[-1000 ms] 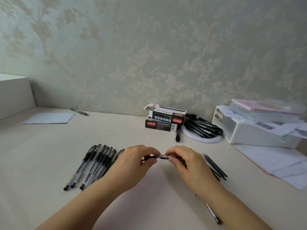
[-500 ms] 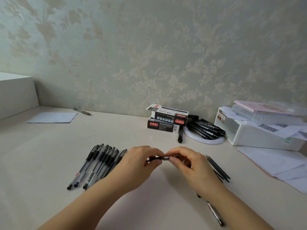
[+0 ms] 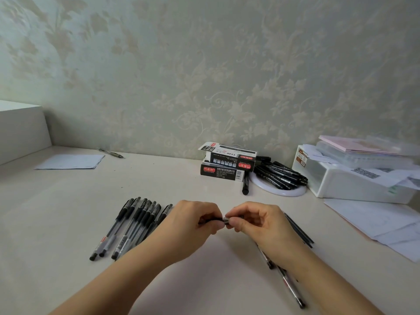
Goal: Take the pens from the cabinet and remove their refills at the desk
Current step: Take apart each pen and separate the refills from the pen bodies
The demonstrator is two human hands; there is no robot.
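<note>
Both my hands meet over the middle of the desk (image 3: 68, 201) around one black gel pen (image 3: 223, 220). My left hand (image 3: 193, 226) pinches its dark grip end, and my right hand (image 3: 256, 226) pinches the other part, fingertips almost touching. Most of the pen is hidden by my fingers. A row of several capped black pens (image 3: 134, 226) lies to the left of my left hand. Thin black refills (image 3: 298, 229) lie to the right of my right hand. Pen pieces (image 3: 288, 283) lie under my right forearm.
Two stacked black pen boxes (image 3: 227, 165) stand by the wall. A white round plate (image 3: 293, 192) holds several black markers (image 3: 279, 173); one marker (image 3: 245, 185) lies beside it. White storage box (image 3: 347, 180), loose papers (image 3: 386, 221) right. Paper sheet (image 3: 70, 161) and pen (image 3: 111, 153) far left.
My hands have closed in on each other along the pen, so less of it shows between my fingertips. The view has shifted slightly.
</note>
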